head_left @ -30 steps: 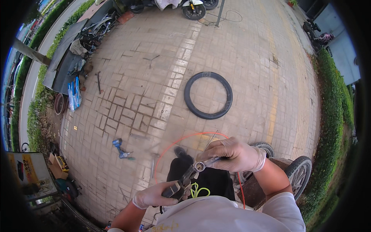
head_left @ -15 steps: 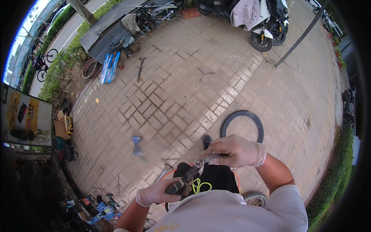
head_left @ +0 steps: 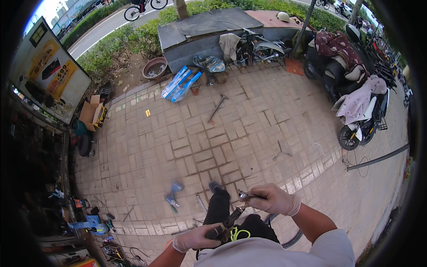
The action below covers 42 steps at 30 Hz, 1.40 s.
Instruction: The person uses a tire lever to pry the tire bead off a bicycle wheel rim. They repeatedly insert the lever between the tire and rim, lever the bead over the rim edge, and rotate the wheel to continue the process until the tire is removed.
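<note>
My left hand (head_left: 195, 238), in a pale thin glove, is closed around a long dark-handled tool (head_left: 226, 226). The tool points up and to the right, and its exact kind is unclear. In my gloved right hand (head_left: 276, 200) is a shiny metal wrench with a round head (head_left: 243, 195), gripped with the head toward the left. The wrench head sits just above the tip of the dark tool, with a small space between them. Both hands are in front of my waist, over my dark trousers and a bright yellow-green drawcord (head_left: 240, 233).
On the brick paving lie a blue power tool (head_left: 172, 195), a hammer-like tool (head_left: 217, 108) and a three-armed wrench (head_left: 281, 152). A black tyre (head_left: 293, 240) is partly hidden beside my right arm. Parked scooters (head_left: 356, 120) stand far right; assorted tools (head_left: 95, 224) lie lower left.
My view has swung to the right, and I have a foot stepped forward. The wrench head, which overlapped the dark tool's end, is now apart from it. Both hands keep their grip.
</note>
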Tool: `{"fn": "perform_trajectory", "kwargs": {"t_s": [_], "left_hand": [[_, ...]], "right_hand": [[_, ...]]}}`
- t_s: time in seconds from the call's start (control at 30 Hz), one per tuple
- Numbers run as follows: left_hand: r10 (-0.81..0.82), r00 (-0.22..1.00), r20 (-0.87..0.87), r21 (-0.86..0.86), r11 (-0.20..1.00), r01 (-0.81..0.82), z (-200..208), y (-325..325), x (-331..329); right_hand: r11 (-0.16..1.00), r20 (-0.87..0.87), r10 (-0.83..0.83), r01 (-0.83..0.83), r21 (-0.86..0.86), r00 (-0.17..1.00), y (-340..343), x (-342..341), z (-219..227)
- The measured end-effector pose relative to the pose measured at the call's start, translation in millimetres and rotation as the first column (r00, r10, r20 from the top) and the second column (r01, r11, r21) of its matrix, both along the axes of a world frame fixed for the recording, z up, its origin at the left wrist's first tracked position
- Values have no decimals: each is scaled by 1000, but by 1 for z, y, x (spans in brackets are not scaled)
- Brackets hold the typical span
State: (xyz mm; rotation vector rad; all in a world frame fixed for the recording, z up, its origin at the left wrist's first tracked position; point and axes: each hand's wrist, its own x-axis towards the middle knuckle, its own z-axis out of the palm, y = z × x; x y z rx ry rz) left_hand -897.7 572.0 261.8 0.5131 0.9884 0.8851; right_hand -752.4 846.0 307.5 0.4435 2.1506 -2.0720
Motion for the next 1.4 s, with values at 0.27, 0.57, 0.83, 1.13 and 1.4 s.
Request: {"fn": "perform_trajectory", "kwargs": {"t_s": [0.27, 0.57, 0.83, 1.13, 1.4], "left_hand": [[2, 1000, 18, -33, 999, -1, 24, 70, -178], [134, 988, -80, -99, 985, -142, 0, 149, -373], [348, 937, 30, -178, 924, -338, 6, 199, -535], [111, 991, 78, -142, 985, -99, -39, 261, -772], [-165, 986, 38, -223, 960, 169, -53, 368, -919]], "right_hand": [[994, -24, -23, 20, -105, 999, 62, -180, 7], [997, -134, 31, -41, -70, 991, 161, -403, -27], [979, -134, 203, -201, 29, 970, 220, -609, -35], [982, 150, 68, -40, -183, 986, 265, -799, -67], [911, 317, -46, 170, -376, 947, 340, -900, -108]]}}
